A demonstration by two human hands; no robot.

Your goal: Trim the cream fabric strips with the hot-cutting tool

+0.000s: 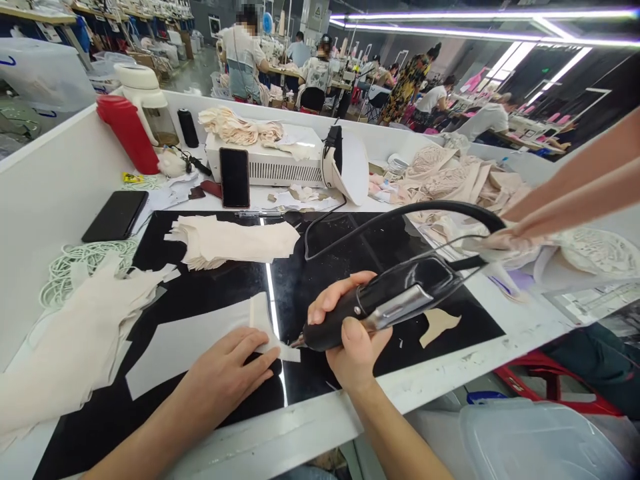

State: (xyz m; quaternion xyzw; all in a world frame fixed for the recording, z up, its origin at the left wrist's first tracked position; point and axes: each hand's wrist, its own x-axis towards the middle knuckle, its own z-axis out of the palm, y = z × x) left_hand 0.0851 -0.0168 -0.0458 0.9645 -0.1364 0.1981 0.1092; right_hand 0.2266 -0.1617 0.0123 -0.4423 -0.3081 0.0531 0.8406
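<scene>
Pale cloth panel (185, 340) is laid flat on the glossy black board (350, 250), towards the near side of the worktop (425, 381). Its right end is pressed down by the left hand (240, 360): fingers laid out flat, nothing pinched, likely so the thin cloth can't slip.

Right hand (353, 350): grip is wrapped round the black body of a hand tool (383, 300), fingers over the far side, thumb on the near. Metal tip (299, 342) is pointed left at the panel's right end, just beside the left hand's fingers; contact can't be confirmed. Tool is held tilted, rear end up, probably to keep the tip in sight.

Tool's rear is tied to a pink cloth strap (575, 210) run up and out at right; weight is presumably carried by it. Black cable (450, 205) is arched over the board's far side, seemingly to stay off the hands.

Cloth stacks are set at the far side (235, 241) and at left (75, 347), apparently within reach but off the working patch. Tan scrap (439, 325) is left right of the tool. Phone (235, 177) is propped upright against a white slotted box (285, 172), perhaps for viewing.
</scene>
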